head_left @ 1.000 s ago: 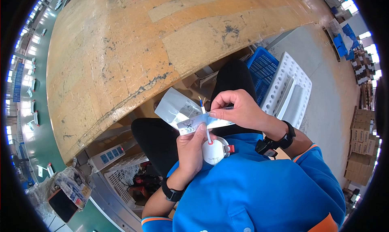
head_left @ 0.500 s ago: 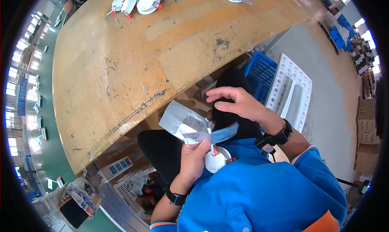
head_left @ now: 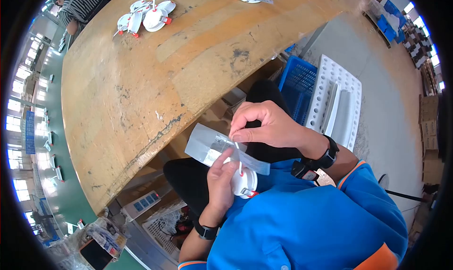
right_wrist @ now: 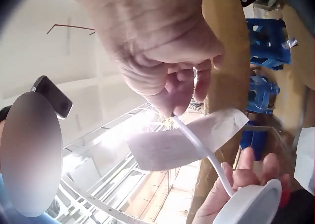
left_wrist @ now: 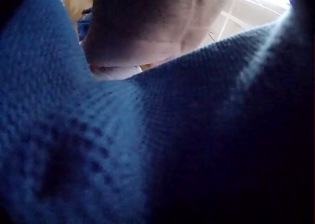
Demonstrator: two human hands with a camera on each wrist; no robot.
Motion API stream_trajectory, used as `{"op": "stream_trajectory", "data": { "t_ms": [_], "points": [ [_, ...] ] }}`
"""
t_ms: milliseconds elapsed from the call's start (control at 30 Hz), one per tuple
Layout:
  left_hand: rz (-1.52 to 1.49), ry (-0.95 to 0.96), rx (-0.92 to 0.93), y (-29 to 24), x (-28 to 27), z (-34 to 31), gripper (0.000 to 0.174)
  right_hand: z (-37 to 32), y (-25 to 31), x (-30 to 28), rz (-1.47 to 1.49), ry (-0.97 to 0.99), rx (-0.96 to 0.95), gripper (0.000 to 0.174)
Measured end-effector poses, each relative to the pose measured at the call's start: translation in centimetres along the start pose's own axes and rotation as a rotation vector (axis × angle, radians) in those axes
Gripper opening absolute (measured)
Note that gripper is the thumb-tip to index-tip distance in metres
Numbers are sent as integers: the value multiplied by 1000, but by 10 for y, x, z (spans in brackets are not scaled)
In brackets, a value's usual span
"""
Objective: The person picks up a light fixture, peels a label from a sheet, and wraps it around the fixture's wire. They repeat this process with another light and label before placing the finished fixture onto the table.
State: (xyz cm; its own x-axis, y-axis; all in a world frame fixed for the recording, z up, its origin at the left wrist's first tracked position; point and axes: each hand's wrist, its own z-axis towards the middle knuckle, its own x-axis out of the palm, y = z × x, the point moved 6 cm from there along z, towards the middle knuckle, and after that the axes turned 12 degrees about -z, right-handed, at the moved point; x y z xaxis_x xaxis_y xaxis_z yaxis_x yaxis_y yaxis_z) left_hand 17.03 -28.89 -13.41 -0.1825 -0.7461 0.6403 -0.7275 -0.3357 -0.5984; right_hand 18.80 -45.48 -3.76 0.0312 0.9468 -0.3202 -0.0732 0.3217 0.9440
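My right hand pinches the tip of a white cable that rises from a white round downlight with red-tipped clips. Low against the blue shirt, my left hand grips the cable near the downlight, thumb and fingers on either side. A silvery printed label strip crosses the cable between the hands; the right wrist view shows its pale back. Beyond the left fingertips lies a clear printed bag. Blue cloth fills most of the left wrist view, below part of the left hand.
The worn wooden table bears more downlights at its far side. A blue crate and a white perforated panel stand by the right knee. A power strip lies at the lower left. Another person sits across the table.
My right hand has let go of the label strip, lifted off, and come back to pinch the cable tip. The downlight has tilted in my left hand, and the strip has swung toward the body.
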Motion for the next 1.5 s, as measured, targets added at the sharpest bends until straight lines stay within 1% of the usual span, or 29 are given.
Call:
{"op": "stream_trajectory", "data": {
  "t_ms": [33, 133, 167, 267, 300, 400, 500, 600, 633, 667, 733, 767, 867, 900, 1000, 1100, 1167, 1233, 1333, 1433, 1500],
  "points": [
    [37, -15, 56, -6, 2, -3, 27, -1, 0, 0, -25, -26, -1, 9],
    [267, 54, 329, -20, 8, -9, 25, 1, 2, 2, -108, -83, -8, 9],
    [270, 59, 372, -22, 13, -10, 23, 2, 2, 3, -135, -94, -8, 9],
    [69, 93, 260, -12, 13, -10, 19, 7, 3, 9, -228, -112, -39, 9],
    [75, 31, 200, -8, 9, -8, 16, 8, 2, 11, -262, -116, -53, 9],
    [-39, -27, 129, -1, -2, -4, 17, 8, -2, 18, -415, -168, -76, 12],
    [-101, -25, 150, 1, -8, -1, 18, 4, -6, 15, -406, -253, -59, 17],
    [-125, -63, 143, 0, -15, 1, 20, -10, 7, 6, -376, -220, -51, 21],
    [-144, -80, 141, -1, -14, 1, 20, -15, 8, 7, -336, -128, -24, 21],
    [-164, -96, 140, -1, -13, 2, 20, -23, 8, 10, -331, -92, -60, 23],
    [-173, -83, 141, -3, -14, 2, 20, -34, 4, 20, -269, 19, -22, 24],
    [-178, -76, 139, -3, -14, 3, 20, -38, 1, 23, -244, 45, -21, 27],
    [-165, -91, 108, 2, -19, 5, 19, -41, -2, 26, -250, 35, -49, 29],
    [-168, -98, 111, 1, -18, 5, 19, -40, 0, 26, -247, 24, -38, 23],
    [-166, -117, 114, 0, -16, 4, 19, -38, -4, 27, -290, -42, -61, 15],
    [-152, -96, 120, -1, -19, 3, 19, -36, -10, 25, -284, -66, -32, 12],
    [-157, -47, 137, -1, -19, 5, 18, -35, -23, 24, -174, -50, 79, 13],
    [-153, -49, 152, -1, -18, 4, 18, -34, -32, 23, -101, -14, 191, 14],
    [-156, -48, 159, -1, -18, 4, 16, -34, -38, 23, -42, -33, 270, 15],
    [-171, -44, 162, 0, -19, 5, 15, -33, -38, 22, -47, -129, 98, 16],
    [-195, -47, 172, 1, -19, 4, 15, -34, -39, 23, 3, -105, 153, 16]
  ]
}}
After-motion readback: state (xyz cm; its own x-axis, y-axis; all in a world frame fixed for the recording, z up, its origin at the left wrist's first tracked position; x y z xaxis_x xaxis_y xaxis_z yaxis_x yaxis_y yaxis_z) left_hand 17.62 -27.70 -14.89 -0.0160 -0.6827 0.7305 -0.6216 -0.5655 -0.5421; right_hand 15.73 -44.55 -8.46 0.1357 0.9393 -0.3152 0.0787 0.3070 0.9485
